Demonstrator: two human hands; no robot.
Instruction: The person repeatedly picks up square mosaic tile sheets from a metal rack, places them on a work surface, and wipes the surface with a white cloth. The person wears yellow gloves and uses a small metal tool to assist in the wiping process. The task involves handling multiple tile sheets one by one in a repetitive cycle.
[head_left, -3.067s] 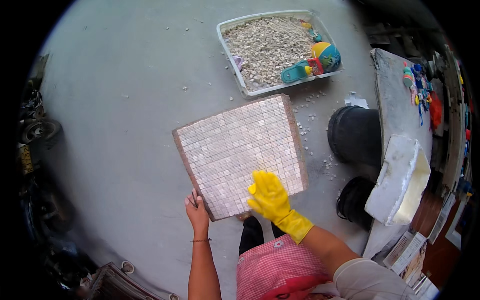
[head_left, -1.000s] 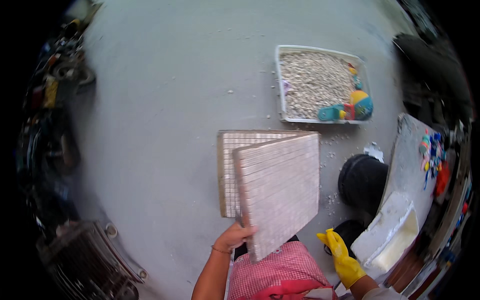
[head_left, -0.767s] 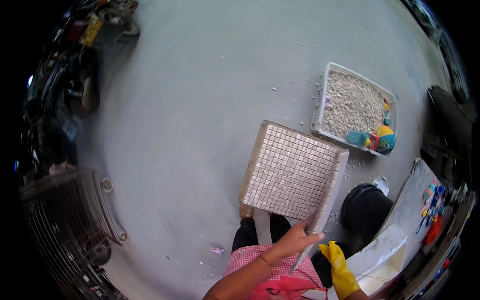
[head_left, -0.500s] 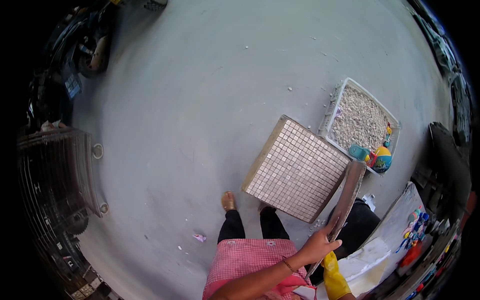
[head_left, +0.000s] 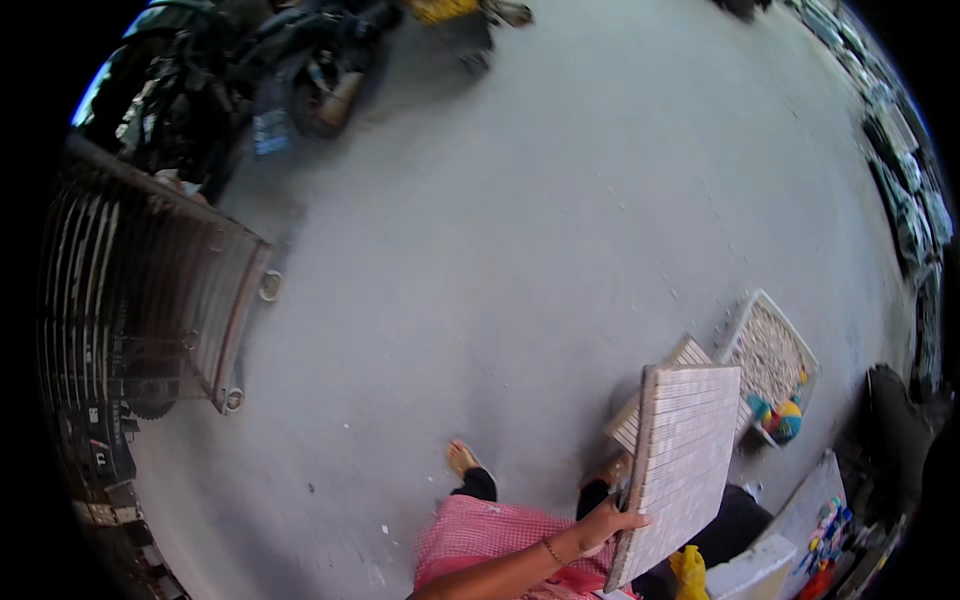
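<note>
I see a white plastic bin [head_left: 741,323] of pale cubes [head_left: 770,357] beyond a lower tiled board [head_left: 626,425], partly blocked by the raised square pale-tiled board [head_left: 688,450]; grey floor [head_left: 450,250] spreads leftward; the bare left hand [head_left: 606,524] grips the raised board's left edge; whether the yellow-gloved right hand [head_left: 690,572] holds anything, I can't tell

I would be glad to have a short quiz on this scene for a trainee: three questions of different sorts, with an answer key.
1. Which hand wears the yellow glove? (a) left (b) right (c) both
2. True or false: the left hand is empty.
3. What fills most of the white tub?

Key:
1. b, the right hand.
2. False; it grips a tiled board.
3. Small pale pieces.
</note>
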